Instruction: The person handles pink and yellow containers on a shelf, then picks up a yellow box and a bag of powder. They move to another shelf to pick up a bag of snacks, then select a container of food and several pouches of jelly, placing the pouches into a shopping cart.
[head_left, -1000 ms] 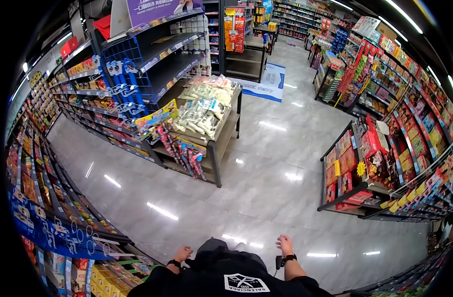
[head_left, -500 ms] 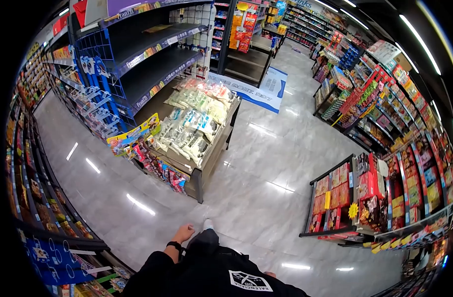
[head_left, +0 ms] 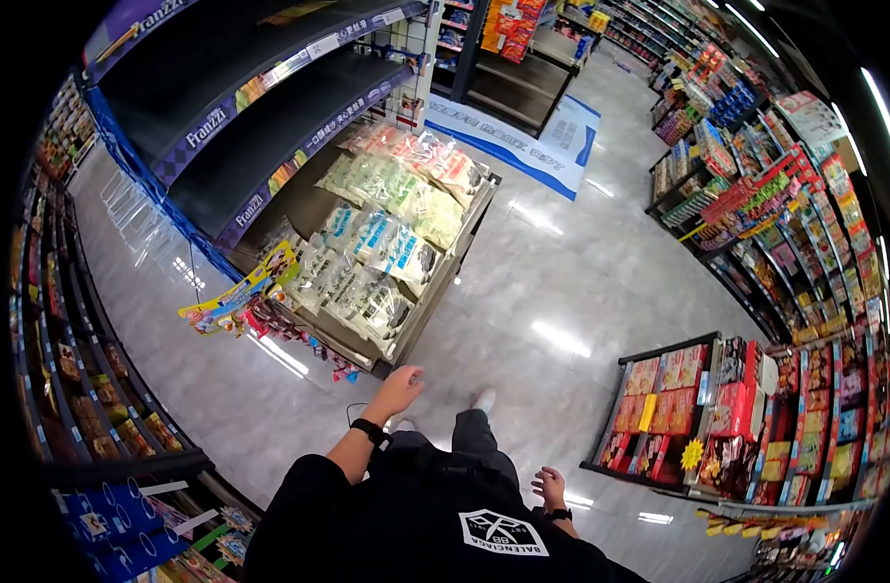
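Note:
My left hand [head_left: 400, 391] is just in front of the near corner of a low display table [head_left: 445, 284], overlapping it in this view. Its fingers are loosely bent and slightly apart, with nothing showing in them. Clear and white bags of packaged food [head_left: 372, 303] lie in rows on the table, with green and red-toned bags behind them. Down at my right side hangs my right hand [head_left: 549, 485], fingers apart and holding nothing. A dark band circles each wrist.
Shelves with purple strips [head_left: 299, 68] rise behind the table. A yellow hanging sign [head_left: 241, 291] juts from its left end. On my right stands a rack of red boxes [head_left: 659, 398]. Grey floor tiles [head_left: 532, 282] run between, with a blue-and-white mat [head_left: 523, 160] farther off.
I have come closer to the display table, which looks larger. My left hand has swung forward toward its corner. My right hand, mostly hidden before, now shows.

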`<state>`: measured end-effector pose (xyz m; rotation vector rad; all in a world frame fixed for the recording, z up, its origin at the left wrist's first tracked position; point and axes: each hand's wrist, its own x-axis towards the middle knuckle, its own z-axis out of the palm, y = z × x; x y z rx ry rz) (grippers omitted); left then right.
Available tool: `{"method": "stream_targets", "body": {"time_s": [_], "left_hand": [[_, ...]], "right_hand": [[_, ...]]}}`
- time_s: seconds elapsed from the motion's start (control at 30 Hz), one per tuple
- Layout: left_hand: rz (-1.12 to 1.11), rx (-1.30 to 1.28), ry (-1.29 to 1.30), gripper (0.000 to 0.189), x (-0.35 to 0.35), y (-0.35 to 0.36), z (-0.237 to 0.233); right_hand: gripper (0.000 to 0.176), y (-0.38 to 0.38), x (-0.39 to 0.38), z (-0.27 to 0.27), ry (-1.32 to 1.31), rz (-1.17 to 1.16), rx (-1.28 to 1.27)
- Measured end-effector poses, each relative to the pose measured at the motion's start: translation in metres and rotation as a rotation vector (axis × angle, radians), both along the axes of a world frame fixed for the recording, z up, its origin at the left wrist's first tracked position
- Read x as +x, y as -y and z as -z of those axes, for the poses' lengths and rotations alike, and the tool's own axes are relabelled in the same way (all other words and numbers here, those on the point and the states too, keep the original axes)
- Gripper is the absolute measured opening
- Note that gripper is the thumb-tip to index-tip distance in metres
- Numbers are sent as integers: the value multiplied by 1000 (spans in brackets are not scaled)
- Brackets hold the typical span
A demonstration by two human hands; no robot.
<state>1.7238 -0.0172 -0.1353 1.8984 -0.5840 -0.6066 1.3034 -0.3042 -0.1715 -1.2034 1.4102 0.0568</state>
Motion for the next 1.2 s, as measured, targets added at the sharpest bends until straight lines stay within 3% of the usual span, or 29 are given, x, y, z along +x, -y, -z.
{"method": "stream_targets", "body": {"time_s": [0.1,0.17,0.3,0.37,0.43,0.5,0.63,0.7,0.8,0.9,0.97,1.03,1.1,1.13,1.17,1.2], "left_hand": [[-37,29,-10,40,27,32,-19],[-135,1,123,40,44,59,-22],[-353,26,90,46,79,107,-31],[-433,108,101,52,92,130,-36],[-674,106,82,57,104,148,-29],[-770,124,68,61,118,155,-25],[-913,59,56,76,127,160,-29],[-965,65,13,80,134,160,-34],[-1060,44,-96,85,147,158,-18],[-1145,67,-60,76,165,159,-4],[-1336,35,14,61,171,170,-2],[-1425,75,24,50,173,171,-8],[-1461,92,-41,45,170,167,-15],[-1478,59,-53,43,168,167,-19],[-1496,30,-64,42,167,166,-21],[-1532,24,-64,42,169,168,-25]], "right_hand": [[40,50,36,5,-35,-146,32],[35,99,52,26,-44,-219,-1],[29,221,108,47,-83,-235,-113],[26,281,151,52,-32,-189,-215],[27,330,212,65,-36,-286,-392],[23,369,279,99,122,-327,-414],[29,352,450,63,208,-566,-339],[33,331,531,60,350,-858,-382],[36,255,628,0,582,-1119,-384],[42,173,680,-40,825,-1249,-194],[54,132,701,-60,822,-1505,-330],[64,99,713,-65,887,-1581,-398],[70,87,727,-30,1029,-1669,-606],[74,85,733,-23,804,-1748,-374],[74,85,741,-14,812,-1785,-368],[76,86,752,-5,656,-1926,-153]]}}
